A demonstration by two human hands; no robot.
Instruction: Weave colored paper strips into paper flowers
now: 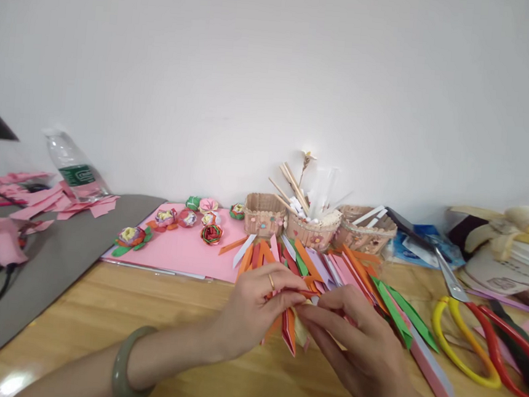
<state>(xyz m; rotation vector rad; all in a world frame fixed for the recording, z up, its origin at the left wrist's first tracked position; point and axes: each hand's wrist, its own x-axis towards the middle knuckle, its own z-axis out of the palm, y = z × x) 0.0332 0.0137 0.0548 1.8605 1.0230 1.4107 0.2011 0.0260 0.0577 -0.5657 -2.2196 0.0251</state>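
My left hand [259, 306], with a ring and a green bangle on the wrist, is closed in a pinch on a piece of folded paper [288, 331]. Orange, pink and pale yellow parts of that piece hang below the fingertips. My right hand [356, 339] pinches the same piece from the other side, its fingertips almost touching the left ones. Both hands hide much of the paper. Just beyond them lies a heap of folded paper strips [318, 265] in orange, red, green, lilac and pink. Two green strips [393, 312] and a long pink strip [432, 368] lie beside my right hand.
Several paper flowers [212, 234] rest on a pink sheet [222, 263]. Behind the strips stand decorated baskets [263, 217]. At right lie scissors [445, 356] with yellow and red handles. A pink glue gun [4, 240] and a plastic bottle [75, 166] are at left.
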